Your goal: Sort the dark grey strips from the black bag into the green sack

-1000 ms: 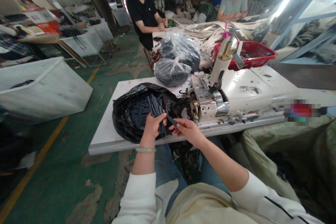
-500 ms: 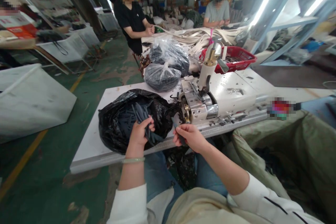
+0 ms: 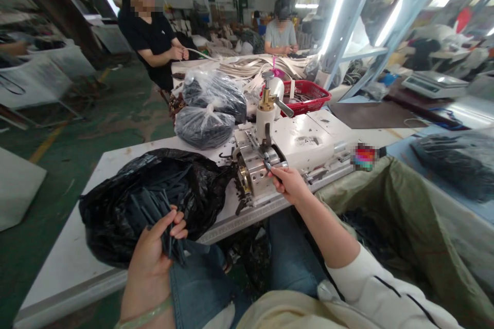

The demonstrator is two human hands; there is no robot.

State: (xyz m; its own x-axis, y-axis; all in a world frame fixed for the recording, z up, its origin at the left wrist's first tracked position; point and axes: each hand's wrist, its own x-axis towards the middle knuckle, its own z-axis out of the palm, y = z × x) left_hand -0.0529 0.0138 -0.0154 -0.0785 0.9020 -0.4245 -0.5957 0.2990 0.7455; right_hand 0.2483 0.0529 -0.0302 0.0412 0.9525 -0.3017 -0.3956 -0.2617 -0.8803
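Observation:
My left hand [image 3: 151, 257] is shut on a bunch of dark rubbery strips [image 3: 170, 234], held low at the near edge of a black plastic bag [image 3: 127, 221] that is full of similar strips. My right hand [image 3: 289, 185] pinches a single dark strip [image 3: 267, 163] between finger and thumb. That strip touches or nearly touches the polished metal head [image 3: 254, 164] of a white industrial machine [image 3: 301, 144], and I cannot tell which from this view.
The machine and bag stand on a white table [image 3: 65, 288]. Behind them lie plastic bags of dark pieces [image 3: 204, 126] and a red basket [image 3: 304, 97]. A green sack [image 3: 389, 205] hangs to my right. Two co-workers [image 3: 150, 25] sit beyond the table among pale straps.
My left hand has risen out of the bag toward me with a bunch of strips. My right hand has moved forward to the machine head, and the view has turned left.

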